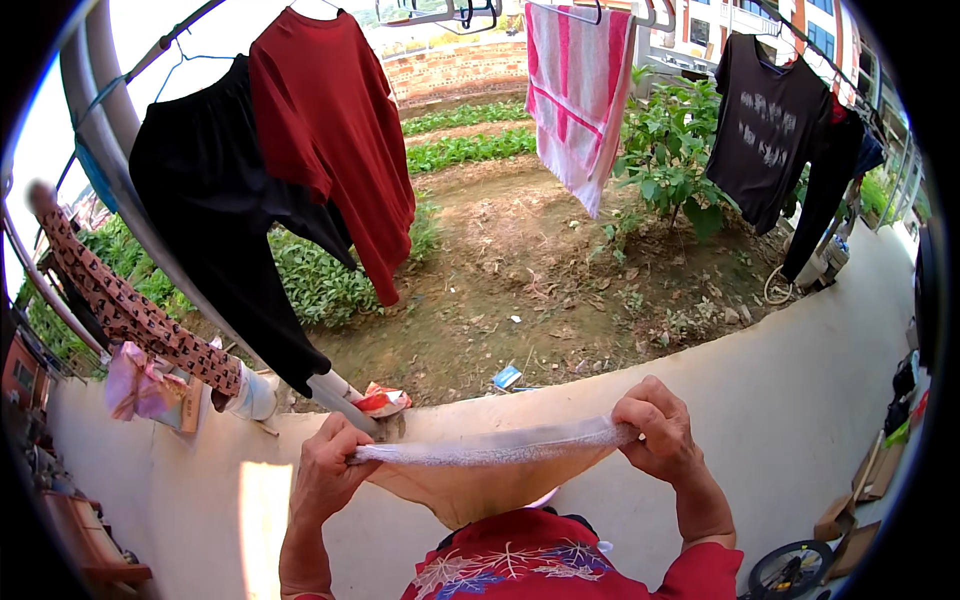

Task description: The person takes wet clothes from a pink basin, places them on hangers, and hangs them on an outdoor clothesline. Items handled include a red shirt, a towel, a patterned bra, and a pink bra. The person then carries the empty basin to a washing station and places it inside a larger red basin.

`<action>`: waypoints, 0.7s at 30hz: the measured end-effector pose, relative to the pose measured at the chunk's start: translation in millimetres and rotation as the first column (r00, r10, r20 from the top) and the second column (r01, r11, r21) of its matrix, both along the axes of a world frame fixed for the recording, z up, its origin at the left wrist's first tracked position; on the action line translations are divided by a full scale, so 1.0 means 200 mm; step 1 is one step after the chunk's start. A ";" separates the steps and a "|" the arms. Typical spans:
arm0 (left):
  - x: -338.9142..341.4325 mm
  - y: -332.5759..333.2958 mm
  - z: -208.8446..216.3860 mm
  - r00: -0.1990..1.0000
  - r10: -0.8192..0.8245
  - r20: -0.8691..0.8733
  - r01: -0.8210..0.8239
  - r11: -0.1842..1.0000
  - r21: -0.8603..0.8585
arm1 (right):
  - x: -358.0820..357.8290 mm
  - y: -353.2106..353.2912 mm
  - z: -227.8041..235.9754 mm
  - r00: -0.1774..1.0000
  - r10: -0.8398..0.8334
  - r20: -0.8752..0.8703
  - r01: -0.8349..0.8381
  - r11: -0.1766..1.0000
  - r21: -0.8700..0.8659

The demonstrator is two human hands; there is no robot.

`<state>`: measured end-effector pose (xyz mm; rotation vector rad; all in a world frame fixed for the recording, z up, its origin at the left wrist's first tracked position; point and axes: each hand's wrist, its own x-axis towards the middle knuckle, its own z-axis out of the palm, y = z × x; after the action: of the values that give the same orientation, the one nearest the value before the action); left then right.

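- Left hand (328,462): we see the thumb and fingers pinching one end of a cloth (480,482) at its upper edge.
- Right hand (660,430): we find the fingers curled and pinching the opposite end of the same edge, slightly higher than the left.
- Cloth: we locate it between the two hands, its whitish edge band (500,446) stretched across and its yellowish, thin-looking body sagging below, just in front of the wearer's red top (520,560) with its leaf pattern.
- Low wall (800,350): we trace its pale, curving surface behind the cloth and to both sides.
- Left hangings: we note black trousers (215,190) beside a red shirt (325,130), the shirt partly overlapping them; further left, a patterned garment (150,300) slants down.
- Right hangings: we observe a pink-and-white towel (578,95) near the middle and a dark T-shirt (765,130) well apart from it.
- Ground beyond the wall: we mark bare soil (480,270), leafy plants (680,150) and a small blue packet (507,377); a red-and-white wrapper (383,400) lies near the left hand.
- Lower right: we pick out a bicycle wheel (790,570).
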<state>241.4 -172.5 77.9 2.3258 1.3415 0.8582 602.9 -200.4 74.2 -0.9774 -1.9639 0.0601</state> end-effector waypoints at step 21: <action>0.52 0.06 -0.52 0.975 -0.007 0.222 0.120 0.858 -0.500 | 0.53 0.14 -0.55 0.938 0.280 0.202 -0.020 0.629 -0.777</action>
<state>345.0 -161.2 -25.7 1.7993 1.2109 0.6117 708.6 -173.0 -35.5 -1.4126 -2.3510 0.9847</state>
